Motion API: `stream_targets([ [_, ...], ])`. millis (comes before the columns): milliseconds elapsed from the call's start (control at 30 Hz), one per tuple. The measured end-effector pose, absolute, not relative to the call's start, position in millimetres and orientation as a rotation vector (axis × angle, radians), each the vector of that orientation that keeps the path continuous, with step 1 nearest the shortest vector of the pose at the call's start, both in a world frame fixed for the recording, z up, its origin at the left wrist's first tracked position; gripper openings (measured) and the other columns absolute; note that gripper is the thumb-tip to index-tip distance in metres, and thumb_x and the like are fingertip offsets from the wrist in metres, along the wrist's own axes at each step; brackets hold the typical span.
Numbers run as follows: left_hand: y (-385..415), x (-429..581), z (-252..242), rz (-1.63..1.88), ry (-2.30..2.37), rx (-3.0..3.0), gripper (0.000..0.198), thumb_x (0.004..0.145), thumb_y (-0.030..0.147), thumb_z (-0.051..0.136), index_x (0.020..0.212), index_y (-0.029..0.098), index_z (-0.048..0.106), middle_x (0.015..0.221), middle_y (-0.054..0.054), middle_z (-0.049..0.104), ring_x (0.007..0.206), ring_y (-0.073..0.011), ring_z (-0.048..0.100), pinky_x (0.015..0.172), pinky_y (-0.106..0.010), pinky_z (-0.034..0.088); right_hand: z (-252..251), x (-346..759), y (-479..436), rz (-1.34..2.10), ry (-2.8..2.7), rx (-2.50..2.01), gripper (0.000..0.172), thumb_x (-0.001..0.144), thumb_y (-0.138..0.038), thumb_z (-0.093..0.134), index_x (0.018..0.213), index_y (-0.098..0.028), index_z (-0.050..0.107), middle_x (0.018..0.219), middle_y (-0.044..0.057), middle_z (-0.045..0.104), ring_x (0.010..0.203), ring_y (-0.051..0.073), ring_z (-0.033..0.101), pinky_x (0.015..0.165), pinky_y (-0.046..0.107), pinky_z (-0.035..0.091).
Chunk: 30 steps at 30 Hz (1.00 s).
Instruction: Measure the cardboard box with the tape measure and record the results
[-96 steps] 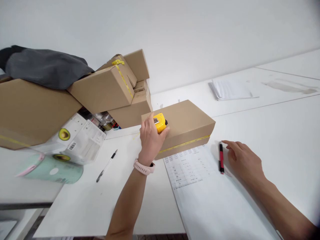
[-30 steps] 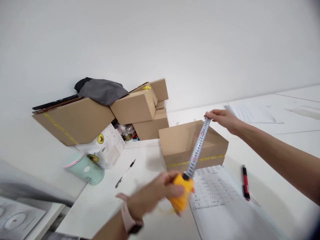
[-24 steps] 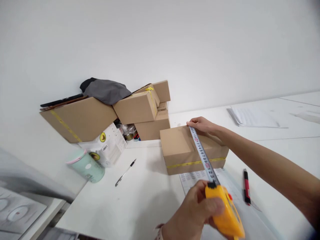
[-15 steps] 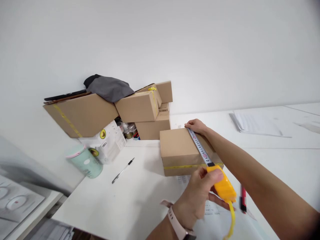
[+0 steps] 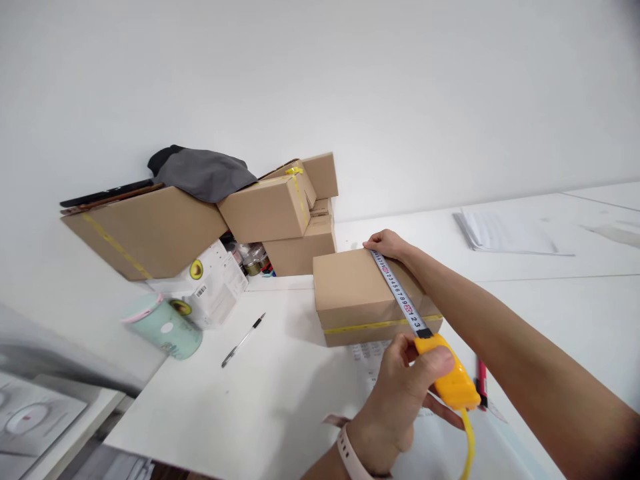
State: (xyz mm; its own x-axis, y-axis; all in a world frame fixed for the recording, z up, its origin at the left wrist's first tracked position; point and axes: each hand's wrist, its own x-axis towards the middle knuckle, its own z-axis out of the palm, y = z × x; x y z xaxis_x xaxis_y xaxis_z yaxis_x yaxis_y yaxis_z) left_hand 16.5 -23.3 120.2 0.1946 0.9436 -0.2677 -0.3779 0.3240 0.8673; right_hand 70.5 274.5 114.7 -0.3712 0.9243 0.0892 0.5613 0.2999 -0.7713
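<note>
A small closed cardboard box (image 5: pixel 345 283) with a yellow band of tape along its side sits on the white table. My left hand (image 5: pixel 400 387), a pale pink watch band at its wrist, grips the yellow case of a tape measure (image 5: pixel 450 373) near the box's front edge. From the case the metal blade (image 5: pixel 397 290) runs slantwise across the box top. My right hand (image 5: pixel 387 243) is closed at the blade's far end, by the back edge of the box. Its fingertips and the blade's hook are mostly hidden. A yellow strap hangs from the case.
Printed paper (image 5: pixel 367 360) lies partly under the box, with a red and black pen-like item (image 5: pixel 481 383) at right. A pen (image 5: pixel 243 340), a mint-green container (image 5: pixel 167 330) and stacked cardboard boxes (image 5: pixel 265 210) are on the left. A paper stack (image 5: pixel 505 230) lies back right.
My view has shifted slightly. The tape case sits a little farther from the box's front edge, and slightly more blade shows. Both hands keep their hold.
</note>
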Motion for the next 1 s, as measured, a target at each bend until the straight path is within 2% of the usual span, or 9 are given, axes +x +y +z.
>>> stream_targets([
  [133,-25,14,119,1.072,0.916,0.782,0.051,0.067,0.051,0.075,0.097,0.015,0.054,0.087,-0.004,0.059,0.067,-0.0167,0.067,0.047,-0.022,0.054,125,72,267,0.922,-2.008,-1.274,0.034,0.077,-0.049,0.073,0.063,-0.019,0.066,0.069,0.005,0.066,0.072,0.021,0.059,0.071,0.034,0.047],
  [300,-60,-27,112,1.206,0.927,0.964,0.06,0.064,0.048,0.083,0.11,0.018,0.059,0.094,-0.006,0.063,0.077,-0.0186,0.064,0.06,-0.026,0.054,151,114,249,0.932,-1.776,-1.159,0.055,0.095,-0.066,0.042,0.106,-0.021,0.072,0.115,0.011,0.072,0.101,0.022,0.065,0.09,0.033,0.051],
  [367,-77,-53,104,1.332,1.084,1.095,0.072,0.064,0.046,0.086,0.124,0.021,0.056,0.096,-0.006,0.066,0.08,-0.0198,0.062,0.068,-0.029,0.054,147,143,234,0.887,-1.584,-1.146,0.059,0.094,-0.07,0.041,0.109,-0.02,0.071,0.112,0.013,0.071,0.101,0.023,0.065,0.093,0.035,0.051],
  [467,-86,-90,88,1.53,1.311,1.117,0.08,0.066,0.045,0.086,0.134,0.024,0.05,0.105,-0.007,0.066,0.085,-0.0217,0.062,0.072,-0.031,0.054,120,184,200,0.832,-1.537,-1.206,0.069,0.091,-0.077,0.04,0.112,-0.02,0.071,0.093,0.011,0.07,0.091,0.025,0.066,0.088,0.039,0.053],
  [567,-72,-112,73,1.578,1.334,1.072,0.064,0.07,0.049,0.082,0.122,0.023,0.056,0.101,-0.005,0.065,0.083,-0.0207,0.061,0.071,-0.03,0.053,86,201,162,0.914,-1.659,-1.29,0.079,0.092,-0.08,0.029,0.131,-0.021,0.064,0.088,0.009,0.07,0.087,0.026,0.066,0.084,0.041,0.055],
  [667,-51,-119,71,1.537,1.24,1.102,0.057,0.068,0.052,0.082,0.11,0.021,0.06,0.096,-0.005,0.064,0.082,-0.0199,0.06,0.071,-0.03,0.052,74,197,137,0.993,-1.768,-1.278,0.079,0.094,-0.078,0.024,0.146,-0.027,0.053,0.111,0.009,0.073,0.099,0.027,0.068,0.088,0.041,0.057],
  [767,-37,-119,88,1.547,1.201,1.148,0.058,0.068,0.051,0.082,0.112,0.021,0.059,0.095,-0.003,0.063,0.083,-0.0185,0.059,0.072,-0.028,0.052,91,188,134,0.884,-1.773,-1.25,0.071,0.093,-0.075,0.035,0.145,-0.031,0.055,0.143,0.007,0.061,0.125,0.031,0.06,0.1,0.041,0.052],
  [833,-31,-120,106,1.574,1.171,1.206,0.057,0.068,0.049,0.083,0.112,0.021,0.059,0.095,-0.003,0.064,0.083,-0.0177,0.06,0.069,-0.027,0.051,111,184,142,0.802,-1.783,-1.207,0.067,0.092,-0.074,0.044,0.141,-0.03,0.058,0.15,0.007,0.056,0.132,0.032,0.054,0.104,0.041,0.049],
  [1000,-8,-124,141,1.571,1.174,1.276,0.056,0.069,0.049,0.082,0.11,0.02,0.058,0.096,-0.004,0.065,0.08,-0.0178,0.062,0.064,-0.026,0.052,143,177,175,0.863,-1.764,-1.267,0.06,0.086,-0.072,0.057,0.123,-0.025,0.067,0.119,0.011,0.071,0.104,0.031,0.066,0.081,0.039,0.055],
])
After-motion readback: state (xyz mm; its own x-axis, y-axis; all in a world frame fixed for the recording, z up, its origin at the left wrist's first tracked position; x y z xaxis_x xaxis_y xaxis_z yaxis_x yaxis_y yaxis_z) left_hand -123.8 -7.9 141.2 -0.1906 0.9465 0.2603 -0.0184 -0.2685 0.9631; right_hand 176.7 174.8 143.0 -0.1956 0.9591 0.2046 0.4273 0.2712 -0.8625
